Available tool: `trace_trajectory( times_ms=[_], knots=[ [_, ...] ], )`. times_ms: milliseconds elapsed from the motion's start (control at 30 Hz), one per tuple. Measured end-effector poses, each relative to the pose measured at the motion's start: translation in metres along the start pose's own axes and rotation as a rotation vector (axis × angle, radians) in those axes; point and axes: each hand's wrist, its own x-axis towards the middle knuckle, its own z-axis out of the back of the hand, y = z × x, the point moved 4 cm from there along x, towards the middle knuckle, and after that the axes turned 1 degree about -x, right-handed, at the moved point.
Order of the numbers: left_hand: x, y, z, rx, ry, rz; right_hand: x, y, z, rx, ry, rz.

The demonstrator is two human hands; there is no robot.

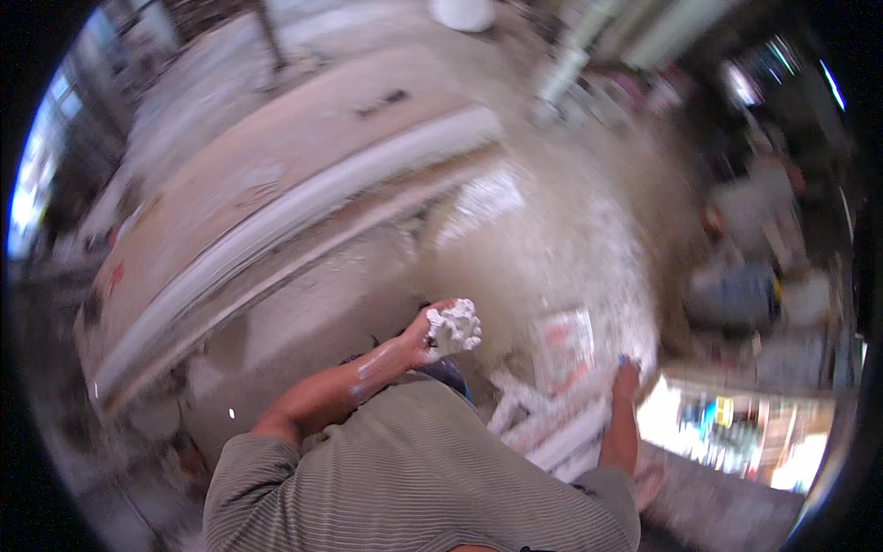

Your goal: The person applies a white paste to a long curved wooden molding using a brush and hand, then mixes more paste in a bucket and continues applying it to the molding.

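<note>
My left hand [425, 339] is in front of my chest, closed round a lump of wet white plaster-like paste [454, 327]. White smears run along the left forearm, and the lump hides most of the fingers. My right hand [627, 375] reaches out to the right, blurred, with a small bluish spot at its fingertips; its grip does not show clearly. Nearest to it lie a white sack or sheet with red print [564, 351] and some long whitish strips [566, 432]. Beyond the left hand, a long white ridged moulding [313, 193] runs along a table's edge.
The wide pinkish-brown table [303, 120] carries a small dark object [395, 96]. A white round container [463, 13] stands at the far side. White powder or residue [487, 202] covers the floor ahead. Cluttered bags and containers [736, 293] lie at the right, near a bright opening [736, 428].
</note>
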Motion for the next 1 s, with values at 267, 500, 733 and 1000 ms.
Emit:
trace_trajectory(
  times_ms=[267,500,733,1000],
  knots=[
    [-0.04,-0.037,-0.024,-0.256,0.089,-0.604,0.122,0.341,0.146,0.778,-0.226,0.956],
    [-0.077,0.001,0.028,-0.643,0.344,-1.138,-0.037,0.537,0.293,1.179,0.162,1.783],
    [-0.299,0.082,0.17,-0.736,0.456,-1.821,-0.304,0.674,0.312,0.782,0.626,2.137],
    [-0.495,0.182,0.229,-0.525,-0.56,-2.405,-0.568,0.766,0.307,0.753,1.084,2.335]
  ],
)
